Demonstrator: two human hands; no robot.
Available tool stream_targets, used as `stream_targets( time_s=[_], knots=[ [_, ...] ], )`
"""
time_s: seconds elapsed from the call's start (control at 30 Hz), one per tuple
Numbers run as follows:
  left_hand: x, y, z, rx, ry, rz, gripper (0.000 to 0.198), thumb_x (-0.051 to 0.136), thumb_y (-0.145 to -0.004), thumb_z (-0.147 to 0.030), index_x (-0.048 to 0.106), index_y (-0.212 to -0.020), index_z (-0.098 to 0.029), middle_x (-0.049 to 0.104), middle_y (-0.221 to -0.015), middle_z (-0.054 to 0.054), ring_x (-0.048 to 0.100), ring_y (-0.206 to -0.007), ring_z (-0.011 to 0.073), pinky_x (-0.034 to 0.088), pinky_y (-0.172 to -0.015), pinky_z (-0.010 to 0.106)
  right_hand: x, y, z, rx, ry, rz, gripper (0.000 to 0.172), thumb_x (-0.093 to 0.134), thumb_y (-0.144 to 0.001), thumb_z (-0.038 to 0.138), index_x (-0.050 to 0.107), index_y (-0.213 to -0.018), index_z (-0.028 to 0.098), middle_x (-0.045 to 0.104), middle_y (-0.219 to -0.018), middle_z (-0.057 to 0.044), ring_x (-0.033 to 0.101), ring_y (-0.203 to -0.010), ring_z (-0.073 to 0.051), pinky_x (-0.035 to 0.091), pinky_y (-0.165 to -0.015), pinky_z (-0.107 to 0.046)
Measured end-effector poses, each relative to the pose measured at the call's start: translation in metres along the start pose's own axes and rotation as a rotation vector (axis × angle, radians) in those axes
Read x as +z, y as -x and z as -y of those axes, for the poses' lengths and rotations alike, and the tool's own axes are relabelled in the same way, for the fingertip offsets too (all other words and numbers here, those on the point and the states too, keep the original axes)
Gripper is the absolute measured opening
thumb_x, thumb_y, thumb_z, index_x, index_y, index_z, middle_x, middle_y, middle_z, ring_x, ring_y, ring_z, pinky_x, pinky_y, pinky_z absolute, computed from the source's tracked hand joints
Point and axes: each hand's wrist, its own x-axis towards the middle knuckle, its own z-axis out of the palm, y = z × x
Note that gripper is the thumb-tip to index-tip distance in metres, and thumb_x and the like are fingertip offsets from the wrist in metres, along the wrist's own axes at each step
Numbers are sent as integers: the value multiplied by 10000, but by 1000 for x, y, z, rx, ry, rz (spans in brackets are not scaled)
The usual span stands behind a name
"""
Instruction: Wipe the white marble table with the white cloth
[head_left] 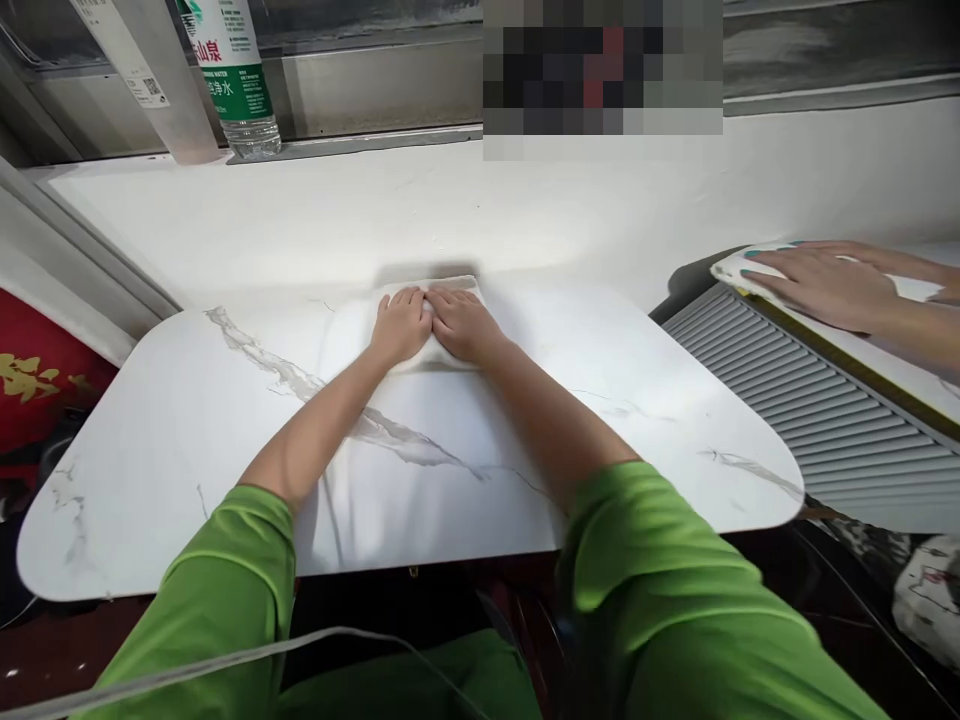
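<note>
My left hand and my right hand lie side by side on a folded white cloth. Both press down with the fingers together and stretched forward, the two hands touching near the thumbs. Under them, the cloth rests at the far edge of a white marble-patterned table, close to the wall. Its back edge shows beyond my fingertips, while the hands cover most of its middle.
On the sill at the back left stand a water bottle and a tall translucent container. At the right, another person's hands rest on a white cloth above a grey ribbed panel. A pale cord crosses near my lap.
</note>
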Motion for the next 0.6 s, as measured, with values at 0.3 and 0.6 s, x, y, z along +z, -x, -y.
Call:
stream_targets(
  time_s=[0.3, 0.6],
  knots=[
    [-2, -7, 5, -14, -18, 10, 509, 277, -977, -170, 431, -1460, -117, 405, -1571, 115, 320, -1472, 217, 186, -1231, 440, 2, -10, 0, 36, 10, 44, 568, 267, -970, 236, 414, -1483, 42, 405, -1565, -158, 367, -1447, -268, 248, -1194, -466],
    [-6, 89, -48, -32, -39, 36, 537, 305, -970, -198, 397, -1487, -88, 361, -1593, 133, 285, -1492, 248, 160, -1243, 477, -22, 91, 26, -107, 32, 47, 585, 239, -984, 274, 400, -1489, 26, 401, -1565, -170, 361, -1455, -269, 266, -1201, -471]
  ],
)
